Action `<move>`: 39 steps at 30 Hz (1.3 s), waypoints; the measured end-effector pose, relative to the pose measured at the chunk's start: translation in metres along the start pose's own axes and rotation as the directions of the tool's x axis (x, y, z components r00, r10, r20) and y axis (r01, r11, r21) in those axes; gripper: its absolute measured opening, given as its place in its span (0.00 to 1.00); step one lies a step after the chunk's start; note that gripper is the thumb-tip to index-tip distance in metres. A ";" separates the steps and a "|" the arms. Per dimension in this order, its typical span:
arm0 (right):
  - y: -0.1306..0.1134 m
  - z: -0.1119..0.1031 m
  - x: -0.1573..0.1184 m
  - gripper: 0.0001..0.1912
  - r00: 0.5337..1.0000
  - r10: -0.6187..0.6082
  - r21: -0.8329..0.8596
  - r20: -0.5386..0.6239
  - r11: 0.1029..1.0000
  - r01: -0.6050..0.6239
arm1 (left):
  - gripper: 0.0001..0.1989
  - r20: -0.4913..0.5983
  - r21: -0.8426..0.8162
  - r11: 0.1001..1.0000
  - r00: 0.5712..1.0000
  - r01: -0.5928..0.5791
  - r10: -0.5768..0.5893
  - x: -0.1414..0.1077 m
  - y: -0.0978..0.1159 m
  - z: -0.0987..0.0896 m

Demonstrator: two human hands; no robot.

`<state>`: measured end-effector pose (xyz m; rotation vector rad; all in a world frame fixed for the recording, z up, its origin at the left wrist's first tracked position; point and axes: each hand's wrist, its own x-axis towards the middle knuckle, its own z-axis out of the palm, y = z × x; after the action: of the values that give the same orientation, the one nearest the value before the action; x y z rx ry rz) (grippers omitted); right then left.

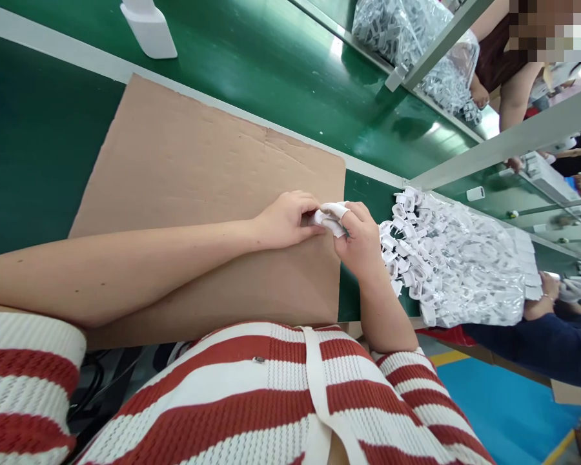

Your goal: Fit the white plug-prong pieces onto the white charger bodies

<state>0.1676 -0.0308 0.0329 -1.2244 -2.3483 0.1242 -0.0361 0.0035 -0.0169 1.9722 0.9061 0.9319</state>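
Note:
My left hand [288, 219] reaches in over the cardboard, its fingers and thumb closed at the left end of a small white plastic part [323, 218]. Facing it, my right hand [361, 239] pinches the same part from the other side. White coverings appear to wrap the right fingertips, and they blend with the part, so its full shape is hidden. Both hands are raised over the right end of a brown cardboard sheet [198, 168]. Close to the right hand lies a heap of loose white plastic parts [407, 252].
A clear plastic bag of white parts [479, 265] adjoins the heap. Beyond a pale rail [252, 123] runs a green surface [252, 71] with a white plastic piece [148, 29]. Another filled bag [397, 32] lies past the metal frame. Co-workers' arms [542, 310] show at right.

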 end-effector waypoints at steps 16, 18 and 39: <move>-0.013 0.017 0.000 0.16 0.976 0.211 -0.090 -0.044 0.973 -0.214 | 0.17 -0.019 0.063 0.998 0.999 0.028 -0.027 -0.001 0.002 0.003; -0.015 0.019 0.000 0.16 0.973 0.228 -0.084 -0.044 0.969 -0.231 | 0.18 -0.017 0.102 0.994 0.999 0.040 -0.038 -0.003 0.002 0.003; 0.000 0.040 0.006 0.36 0.927 0.376 0.236 -0.015 0.902 -0.362 | 0.27 -0.456 0.422 0.722 0.817 0.548 -0.354 0.112 -0.073 -0.117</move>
<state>0.1469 -0.0205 -0.0002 -1.5161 -1.9595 0.4654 -0.0992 0.1682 0.0063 1.8815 1.9505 0.7837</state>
